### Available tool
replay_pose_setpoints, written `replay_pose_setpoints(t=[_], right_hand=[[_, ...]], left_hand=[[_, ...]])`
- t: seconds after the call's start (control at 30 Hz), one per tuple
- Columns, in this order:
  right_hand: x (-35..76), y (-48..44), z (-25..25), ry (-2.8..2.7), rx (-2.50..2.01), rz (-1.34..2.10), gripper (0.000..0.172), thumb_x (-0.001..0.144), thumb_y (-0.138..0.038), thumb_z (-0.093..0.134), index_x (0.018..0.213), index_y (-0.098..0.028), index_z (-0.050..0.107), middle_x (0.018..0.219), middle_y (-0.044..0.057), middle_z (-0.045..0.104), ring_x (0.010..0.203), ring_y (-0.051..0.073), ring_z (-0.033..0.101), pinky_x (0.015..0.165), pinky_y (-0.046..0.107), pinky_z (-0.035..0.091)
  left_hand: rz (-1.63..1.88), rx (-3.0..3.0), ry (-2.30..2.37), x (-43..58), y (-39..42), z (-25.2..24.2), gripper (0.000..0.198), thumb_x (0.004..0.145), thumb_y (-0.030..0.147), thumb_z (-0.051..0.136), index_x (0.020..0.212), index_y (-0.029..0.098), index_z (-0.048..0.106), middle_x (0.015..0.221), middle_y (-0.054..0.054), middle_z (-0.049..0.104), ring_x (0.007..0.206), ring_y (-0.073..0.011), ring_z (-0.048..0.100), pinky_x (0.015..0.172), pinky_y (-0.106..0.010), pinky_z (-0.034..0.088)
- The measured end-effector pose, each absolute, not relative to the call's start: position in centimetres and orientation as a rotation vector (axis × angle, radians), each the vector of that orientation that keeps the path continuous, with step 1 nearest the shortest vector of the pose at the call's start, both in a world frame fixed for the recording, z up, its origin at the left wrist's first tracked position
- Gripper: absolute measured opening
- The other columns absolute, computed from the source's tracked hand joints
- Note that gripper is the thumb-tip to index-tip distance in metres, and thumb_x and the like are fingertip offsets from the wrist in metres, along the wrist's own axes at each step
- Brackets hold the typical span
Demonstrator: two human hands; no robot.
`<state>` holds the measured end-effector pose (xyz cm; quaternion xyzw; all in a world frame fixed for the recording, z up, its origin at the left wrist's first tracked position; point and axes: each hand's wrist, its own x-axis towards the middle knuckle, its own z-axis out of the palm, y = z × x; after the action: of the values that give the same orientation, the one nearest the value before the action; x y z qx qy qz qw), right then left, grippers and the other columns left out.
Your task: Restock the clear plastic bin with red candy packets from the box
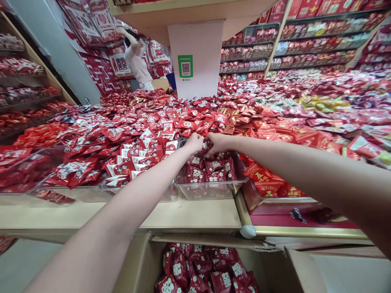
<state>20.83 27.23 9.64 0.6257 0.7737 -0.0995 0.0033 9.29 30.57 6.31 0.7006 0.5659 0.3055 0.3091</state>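
Both my arms reach forward to a clear plastic bin [210, 191] on the counter. Dark red candy packets [215, 166] with white double-happiness characters fill it. My left hand [194, 145] is at the bin's far part, fingers curled together in a pinch; what they grip, if anything, is hidden. Beside it, my right hand [217, 143] has its thumb and fingers around a dark red candy packet [207, 145], which shows between the two hands. Below the counter, an open cardboard box [137, 260] holds more packets [203, 266] of the same kind.
Bins of red-and-white packets [134, 158] stand to the left, and red triangular packets [265, 179] to the right. A white post [198, 49] with a green QR sign [185, 66] rises behind. A person [139, 65] stands at the back left with a raised arm.
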Motion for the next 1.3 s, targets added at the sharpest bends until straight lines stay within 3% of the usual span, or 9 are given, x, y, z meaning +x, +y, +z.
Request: replay_pose_setpoints(t=[0.2, 0.37, 0.5, 0.6, 0.8, 0.9, 1.0, 1.1, 1.3], right_hand=[[20.9, 27.1, 10.2, 2.449, 1.981, -0.436, 0.057, 0.048, -0.039, 0.073, 0.096, -0.016, 0.053, 0.091, 0.006, 0.059, 0.081, 0.019, 0.056, 0.068, 0.026, 0.045], [21.9, 26.6, 10.7, 2.312, 2.119, -1.592, 0.03, 0.065, -0.034, 0.065, 0.086, -0.016, 0.054, 0.072, 0.0, 0.059, 0.064, 0.01, 0.055, 0.059, 0.024, 0.049], [21.2, 25.5, 11.9, 2.18, 2.308, -2.179, 0.018, 0.067, -0.025, 0.065, 0.073, -0.016, 0.052, 0.062, -0.002, 0.056, 0.058, 0.007, 0.052, 0.057, 0.023, 0.051], [20.4, 24.3, 13.4, 2.142, 2.429, -2.357, 0.016, 0.066, -0.017, 0.065, 0.066, -0.015, 0.049, 0.058, -0.003, 0.054, 0.055, 0.006, 0.052, 0.055, 0.021, 0.05], [19.8, 22.5, 14.3, 2.055, 2.575, -2.431, 0.016, 0.068, -0.016, 0.062, 0.065, -0.017, 0.046, 0.054, -0.004, 0.052, 0.047, 0.006, 0.049, 0.048, 0.021, 0.048], [20.1, 22.3, 13.7, 2.286, 2.643, -2.109, 0.012, 0.071, -0.021, 0.058, 0.067, -0.017, 0.047, 0.056, -0.003, 0.052, 0.049, 0.006, 0.048, 0.05, 0.022, 0.047], [20.4, 22.8, 13.5, 2.913, 2.44, -1.108, 0.02, 0.063, -0.027, 0.064, 0.074, -0.017, 0.051, 0.067, 0.0, 0.055, 0.059, 0.01, 0.051, 0.056, 0.024, 0.045], [20.4, 24.0, 13.0, 2.971, 2.077, -0.275, 0.035, 0.052, -0.031, 0.069, 0.08, -0.017, 0.053, 0.073, 0.001, 0.057, 0.066, 0.014, 0.052, 0.058, 0.024, 0.041], [19.6, 26.8, 10.6, 2.527, 1.763, -0.016, 0.043, 0.053, -0.031, 0.067, 0.091, -0.016, 0.053, 0.084, 0.005, 0.06, 0.074, 0.018, 0.056, 0.058, 0.023, 0.04]], left_hand=[[0.919, 1.597, 1.186, 8.7, 30.7, 6.2, 0.015, 0.064, 0.026, 0.063, 0.066, 0.016, 0.053, 0.056, 0.002, 0.055, 0.052, -0.0108, 0.05, 0.057, -0.024, 0.04], [1.055, 1.476, 1.046, 7.8, 30.5, 6.7, 0.025, 0.047, 0.02, 0.075, 0.061, 0.014, 0.055, 0.056, 0.003, 0.056, 0.055, -0.0087, 0.051, 0.064, -0.024, 0.041], [1.143, 1.382, 0.974, 7.3, 29.3, 8.6, 0.026, 0.051, 0.023, 0.074, 0.068, 0.015, 0.056, 0.06, 0.004, 0.058, 0.059, -0.0078, 0.054, 0.066, -0.023, 0.043], [1.049, 1.262, 0.929, 6.7, 28.0, 10.5, 0.023, 0.059, 0.031, 0.07, 0.069, 0.014, 0.057, 0.061, 0.001, 0.061, 0.056, -0.0096, 0.056, 0.058, -0.024, 0.046], [1.046, 1.053, 0.903, 5.8, 25.9, 12.4, 0.025, 0.056, 0.03, 0.073, 0.065, 0.014, 0.056, 0.057, 0.0, 0.062, 0.05, -0.0093, 0.055, 0.052, -0.023, 0.048], [1.106, 1.083, 0.974, 6.3, 25.8, 12.1, 0.028, 0.056, 0.034, 0.072, 0.064, 0.015, 0.054, 0.058, 0.001, 0.061, 0.05, -0.01, 0.056, 0.054, -0.026, 0.05], [1.114, 1.148, 1.066, 7.3, 26.5, 11.5, 0.029, 0.056, 0.037, 0.071, 0.062, 0.016, 0.052, 0.054, 0.002, 0.058, 0.048, -0.0102, 0.054, 0.052, -0.027, 0.049], [1.074, 1.284, 1.198, 8.5, 27.5, 10.6, 0.028, 0.056, 0.037, 0.07, 0.058, 0.016, 0.052, 0.05, 0.002, 0.055, 0.049, -0.0125, 0.055, 0.051, -0.028, 0.048], [0.824, 1.774, 1.464, 8.3, 28.6, 8.3, 0.009, 0.06, 0.024, 0.065, 0.058, 0.016, 0.059, 0.071, -0.008, 0.065, 0.083, -0.0254, 0.059, 0.072, -0.034, 0.044]])
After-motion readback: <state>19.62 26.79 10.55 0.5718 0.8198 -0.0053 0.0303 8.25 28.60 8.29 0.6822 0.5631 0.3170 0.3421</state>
